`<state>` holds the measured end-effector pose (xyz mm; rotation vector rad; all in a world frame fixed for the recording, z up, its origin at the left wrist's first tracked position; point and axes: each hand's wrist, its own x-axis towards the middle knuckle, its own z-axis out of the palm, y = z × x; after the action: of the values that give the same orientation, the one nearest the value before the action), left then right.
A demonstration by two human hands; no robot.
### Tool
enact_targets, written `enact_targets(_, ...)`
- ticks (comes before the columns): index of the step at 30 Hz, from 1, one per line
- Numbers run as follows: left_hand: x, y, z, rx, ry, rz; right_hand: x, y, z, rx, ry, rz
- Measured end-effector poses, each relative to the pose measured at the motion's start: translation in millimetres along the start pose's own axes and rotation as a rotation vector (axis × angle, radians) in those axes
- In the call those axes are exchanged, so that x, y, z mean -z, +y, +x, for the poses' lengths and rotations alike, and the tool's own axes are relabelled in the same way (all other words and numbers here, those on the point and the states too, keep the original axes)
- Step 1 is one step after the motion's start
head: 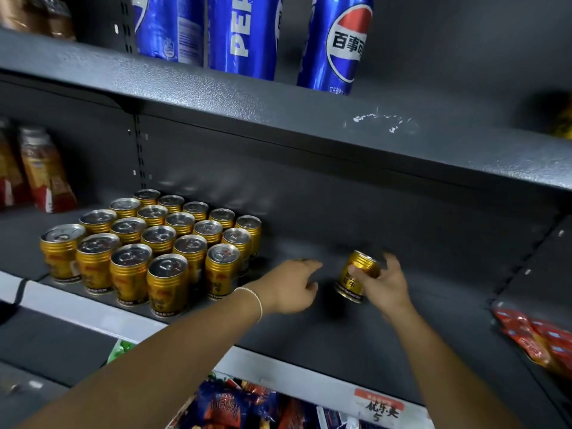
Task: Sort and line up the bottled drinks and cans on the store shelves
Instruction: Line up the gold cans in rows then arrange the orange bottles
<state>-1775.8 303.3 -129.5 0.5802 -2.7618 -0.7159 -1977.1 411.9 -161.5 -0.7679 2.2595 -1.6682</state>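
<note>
Two bare arms are seen at the bottom of the frame, reaching up and in. Below them, at the bottom middle, shiny snack bags are packed on a lower shelf.

The left grip is held over the middle shelf with its fingers loose and a little bent. Nothing is held in it. A thin white band is worn on that wrist.

The right grip is wrapped round one gold can, just right of the middle of the frame. The can is tipped a little. It cannot be told if its bottom touches the shelf.

A block of gold cans is packed in neat rows at the middle left, right up to the front edge of the shelf. The left grip is near the block's right side. A wide bare stretch of dark shelf is left from there to the right side wall.

A red and white price tag is stuck on the front edge. Red packs are seen at the lower right. Tall blue cans are stood on the upper shelf at the top. Blurry orange bottles are stood at the far left.
</note>
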Motion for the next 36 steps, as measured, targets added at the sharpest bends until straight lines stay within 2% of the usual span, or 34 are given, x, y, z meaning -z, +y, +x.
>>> enact_targets(2,6,2,2,0.07,0.041,-0.194,-3,-13,-15,-0.055,-0.157,0.171)
enact_targets(6,24,3,3,0.228,0.044,-0.686,-13,-39,-47,-0.018,-0.347,0.269)
enact_targets(8,36,1,0,0.261,0.002,-0.79,-20,-51,-62,0.004,-0.412,0.317)
enact_targets(12,62,-7,-11,0.248,-0.051,-0.743,-35,-72,-88,0.054,-0.448,0.377)
enact_targets(16,81,-20,-26,0.218,0.039,-0.724,-55,-83,-108,0.094,-0.453,0.432)
enact_targets(19,90,-33,-39,0.196,0.09,-0.632,-75,-87,-121,0.117,-0.465,0.372)
enact_targets(24,104,-64,-63,0.122,0.063,-0.628,-113,-96,-144,0.127,-0.346,0.331)
enact_targets(27,124,-90,-74,0.12,0.098,-0.754,-136,-97,-159,0.111,-0.281,0.395)
enact_targets(28,131,-100,-78,0.106,0.131,-0.717,-143,-95,-164,0.102,-0.262,0.414)
enact_targets(31,141,-128,-92,0.023,0.171,-0.274,-166,-84,-176,0.09,-0.216,0.409)
enact_targets(36,134,-155,-110,-0.094,0.022,0.179,-197,-65,-191,0.136,-0.166,0.363)
